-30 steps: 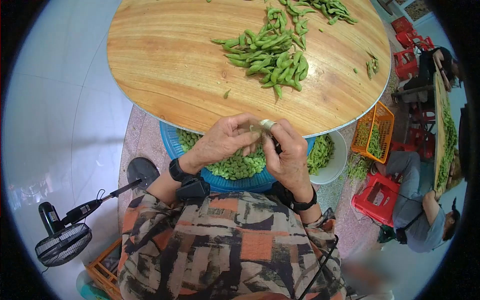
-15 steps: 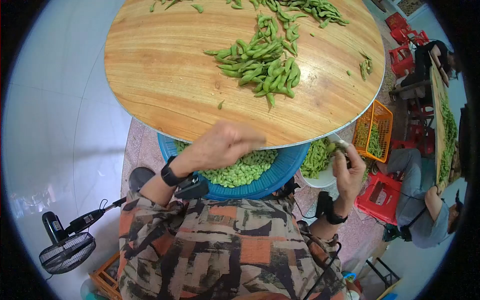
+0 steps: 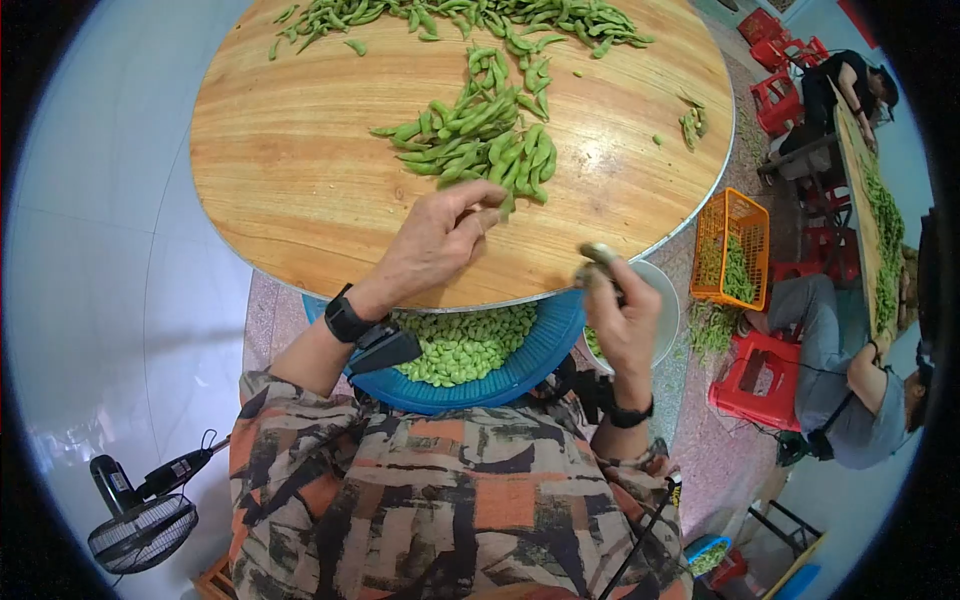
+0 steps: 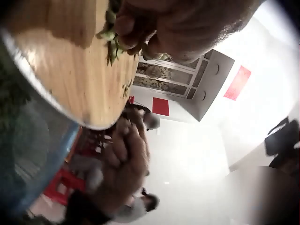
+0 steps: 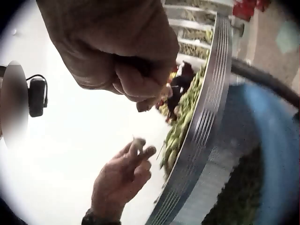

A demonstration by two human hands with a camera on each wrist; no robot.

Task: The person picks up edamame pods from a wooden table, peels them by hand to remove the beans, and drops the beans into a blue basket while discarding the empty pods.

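Observation:
My left hand [image 3: 440, 240] reaches over the wooden table [image 3: 300, 200] to the near edge of a pile of green edamame pods [image 3: 465, 135]. Its thumb and index finger pinch a pod [image 3: 507, 207] there. To the right, my right hand [image 3: 627, 320] hovers by the table's front edge with its fingers loosely bent, a pale wrap [image 3: 599, 252] around one fingertip. I see no pod in it, though the fingertips are blurred. Below the table edge a blue basin [image 3: 420, 398] holds shelled green beans [image 3: 465, 350]. In the right wrist view, the right hand [image 5: 117, 51] is dark in the foreground.
A white bowl [image 3: 669, 310] stands under my right hand, partly hidden. Farther right are an orange crate [image 3: 730, 298] with pods and a red stool [image 3: 755, 405]. More pods [image 3: 560, 15] lie along the table's far side. A black fan [image 3: 150, 530] stands at left.
My hands were together over the basin, then parted. The right hand went out over the white bowl and came back toward the table; the left moved forward to the pods and pinched one.

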